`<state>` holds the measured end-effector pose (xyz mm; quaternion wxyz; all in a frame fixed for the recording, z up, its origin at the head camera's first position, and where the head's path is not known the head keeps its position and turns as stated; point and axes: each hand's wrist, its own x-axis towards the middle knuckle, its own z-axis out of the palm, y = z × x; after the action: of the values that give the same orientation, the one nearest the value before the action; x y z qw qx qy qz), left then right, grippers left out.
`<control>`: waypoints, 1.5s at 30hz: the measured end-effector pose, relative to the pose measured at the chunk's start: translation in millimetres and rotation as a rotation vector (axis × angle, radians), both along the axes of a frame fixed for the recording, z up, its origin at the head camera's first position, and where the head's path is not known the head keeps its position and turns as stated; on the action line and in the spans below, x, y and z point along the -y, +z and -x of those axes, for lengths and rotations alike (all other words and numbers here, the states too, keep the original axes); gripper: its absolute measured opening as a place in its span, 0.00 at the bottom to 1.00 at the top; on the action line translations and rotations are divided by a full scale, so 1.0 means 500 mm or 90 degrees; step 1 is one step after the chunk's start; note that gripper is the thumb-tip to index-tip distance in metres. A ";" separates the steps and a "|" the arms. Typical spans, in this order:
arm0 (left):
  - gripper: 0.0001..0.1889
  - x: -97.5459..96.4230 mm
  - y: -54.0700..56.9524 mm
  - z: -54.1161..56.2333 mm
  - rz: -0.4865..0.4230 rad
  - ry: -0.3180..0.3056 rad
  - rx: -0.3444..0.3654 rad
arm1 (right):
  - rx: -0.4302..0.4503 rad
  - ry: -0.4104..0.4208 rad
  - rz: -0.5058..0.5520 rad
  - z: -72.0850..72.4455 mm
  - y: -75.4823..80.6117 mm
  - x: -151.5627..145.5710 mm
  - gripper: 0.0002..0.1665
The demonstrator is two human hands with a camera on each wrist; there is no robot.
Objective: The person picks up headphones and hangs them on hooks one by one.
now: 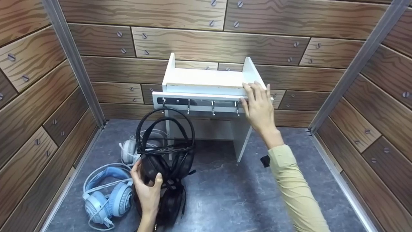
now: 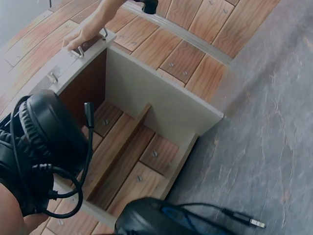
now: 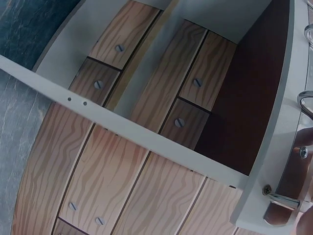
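My left hand (image 1: 148, 193) grips a black headset (image 1: 155, 167) by an ear cup. The headset's band rises upright, its top close below the leftmost hook (image 1: 164, 103) of a hook rail on a small white shelf unit (image 1: 206, 77). In the left wrist view a stubby microphone (image 2: 89, 115) sticks out beside the ear cup (image 2: 56, 129). My right hand (image 1: 259, 108) rests on the right end of the rail's white board (image 1: 202, 95), fingers reaching up over its top edge. Beneath the held headset, more black headphones (image 1: 170, 203) lie on the floor.
Light-blue headphones (image 1: 120, 199) lie at the left, with white headphones (image 1: 129, 151) behind them by the unit's left side. A cable plug (image 2: 257, 223) shows in the left wrist view. Wood-patterned walls (image 1: 206, 45) enclose the grey floor (image 1: 231, 199) at back and sides.
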<state>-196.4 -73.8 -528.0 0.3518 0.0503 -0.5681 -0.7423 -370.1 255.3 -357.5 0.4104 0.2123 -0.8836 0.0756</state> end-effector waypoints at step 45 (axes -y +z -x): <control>0.47 0.120 0.019 0.137 0.297 -0.112 0.178 | -0.021 -0.003 -0.042 0.002 0.010 -0.003 0.28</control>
<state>-264.8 -133.6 -518.6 0.2059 0.0203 -0.7689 -0.6050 -370.9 256.7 -352.5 0.4180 0.2247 -0.8792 0.0417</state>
